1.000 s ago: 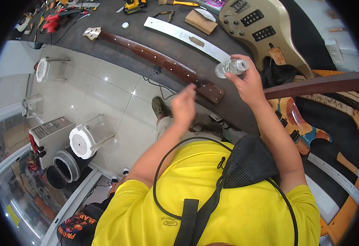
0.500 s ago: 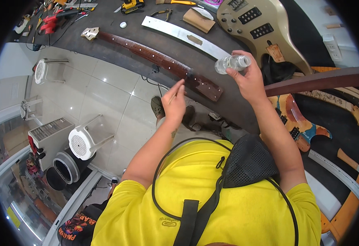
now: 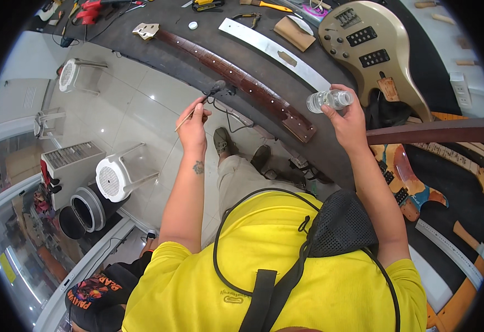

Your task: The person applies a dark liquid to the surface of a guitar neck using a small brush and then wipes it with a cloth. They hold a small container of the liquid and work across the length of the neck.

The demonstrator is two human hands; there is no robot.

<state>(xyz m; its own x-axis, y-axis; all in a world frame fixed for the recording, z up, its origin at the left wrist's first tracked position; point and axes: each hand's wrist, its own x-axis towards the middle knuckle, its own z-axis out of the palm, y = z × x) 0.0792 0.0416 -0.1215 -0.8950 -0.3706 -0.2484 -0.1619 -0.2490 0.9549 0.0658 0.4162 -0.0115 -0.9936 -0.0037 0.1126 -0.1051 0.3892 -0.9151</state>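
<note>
My left hand (image 3: 193, 130) is closed round the thin wooden handle of a brush (image 3: 217, 87) with dark bristles. The brush tip is near the bench's front edge, beside a guitar neck (image 3: 242, 81). That neck lies slantwise on the bench, with dark, glossy, wet-looking wood, pale dots and a light headstock at its far left end. In my right hand (image 3: 350, 123) is a clear plastic bottle (image 3: 320, 102) with no cap on it. It is tilted over the bench, just right of the neck's near end, its mouth pointing right.
A gold guitar body (image 3: 408, 61) stands at the back right, behind a long metal straightedge (image 3: 275, 53). A white cap (image 3: 193, 25) and pliers (image 3: 248, 20) lie on the bench. A dark wooden neck (image 3: 430, 131) juts in from the right. White stools (image 3: 112, 180) stand on the floor; another person (image 3: 106, 293) is lower left.
My left hand has moved left with the brush, from the neck's near part to the bench's front edge. My right hand still holds the bottle. The whole view has shifted slightly.
</note>
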